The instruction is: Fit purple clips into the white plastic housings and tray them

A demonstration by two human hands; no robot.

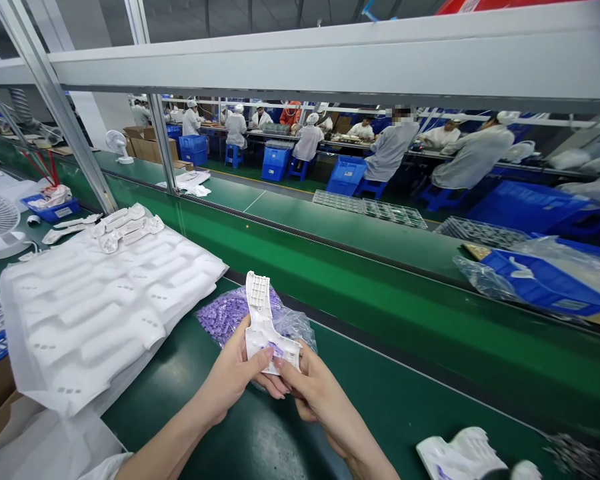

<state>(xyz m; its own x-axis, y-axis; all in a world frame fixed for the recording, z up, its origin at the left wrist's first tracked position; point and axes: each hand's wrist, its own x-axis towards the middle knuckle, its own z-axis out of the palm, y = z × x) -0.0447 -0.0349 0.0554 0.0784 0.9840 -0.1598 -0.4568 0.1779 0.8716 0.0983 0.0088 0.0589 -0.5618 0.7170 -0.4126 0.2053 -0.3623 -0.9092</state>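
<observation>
Bare forearms (180, 423) at the bottom edge, left hand (236, 368) and right hand (314, 379) both clasping a white plastic part (261, 325), purple piece (277, 349) on its face, above the green table (275, 440), near a clear bag of purple pieces (224, 315).

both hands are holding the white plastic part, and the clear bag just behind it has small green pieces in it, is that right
Not quite: the small pieces in the clear bag are purple, not green, as the head view shows. The left hand and right hand do both hold the white plastic part, with the bag just behind it.
</observation>
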